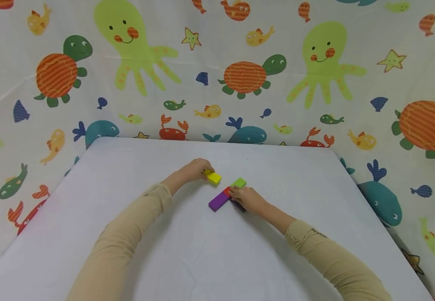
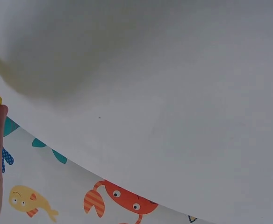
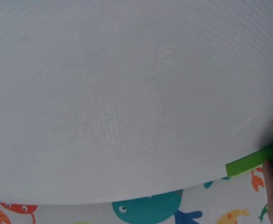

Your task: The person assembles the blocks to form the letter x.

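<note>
My left hand (image 1: 196, 169) pinches a yellow block (image 1: 214, 178) near the middle of the table, at its far side. A little nearer and to the right, several coloured blocks lie together in a cross-like shape. A purple block (image 1: 218, 202) points toward the near left and a green block (image 1: 239, 182) toward the far right. Between them is a red block (image 1: 226, 191), which my right hand (image 1: 253, 200) grips with its fingertips. Beneath that hand a dark block (image 1: 238, 205) is partly hidden. The left wrist view catches only a finger and the yellow block's edge.
A white cloth covers the table (image 1: 187, 259). Behind it and at both sides hangs a curtain (image 1: 202, 54) printed with sea animals. Both sleeved forearms reach in from the near edge.
</note>
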Demonstrator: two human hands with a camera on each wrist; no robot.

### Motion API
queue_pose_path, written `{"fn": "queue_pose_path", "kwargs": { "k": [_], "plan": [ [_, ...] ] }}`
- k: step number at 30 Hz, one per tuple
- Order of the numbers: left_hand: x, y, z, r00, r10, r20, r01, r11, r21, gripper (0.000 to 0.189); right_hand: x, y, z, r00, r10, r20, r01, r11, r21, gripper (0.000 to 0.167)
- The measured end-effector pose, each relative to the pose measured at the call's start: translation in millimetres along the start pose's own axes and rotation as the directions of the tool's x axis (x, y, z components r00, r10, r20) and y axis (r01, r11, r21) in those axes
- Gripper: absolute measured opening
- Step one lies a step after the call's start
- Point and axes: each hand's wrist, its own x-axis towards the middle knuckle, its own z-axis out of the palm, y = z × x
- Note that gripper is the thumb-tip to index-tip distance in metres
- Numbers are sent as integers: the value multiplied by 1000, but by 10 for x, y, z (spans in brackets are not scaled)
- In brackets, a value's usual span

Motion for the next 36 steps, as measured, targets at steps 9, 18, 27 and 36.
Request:
{"fn": "queue_pose_path", "kwargs": {
  "k": [9, 18, 27, 36],
  "plan": [
    [37, 45, 65, 1000, 21, 21, -21, 1000, 5, 31, 23, -28, -8, 999, 39, 25, -39, 999, 5, 29],
    [70, 96, 117, 998, 19, 67, -20, 1000, 17, 30, 29, -24, 8, 999, 44, 15, -44, 999, 4, 29],
    [70, 172, 139, 997, 47, 59, -47, 999, 11, 29, 29, -21, 18, 1000, 19, -14, -19, 1000, -11, 29],
    [110, 174, 182, 997, 55, 49, -57, 998, 31, 28, 26, -17, 21, 1000, 22, -13, -22, 1000, -9, 29]
  ]
}}
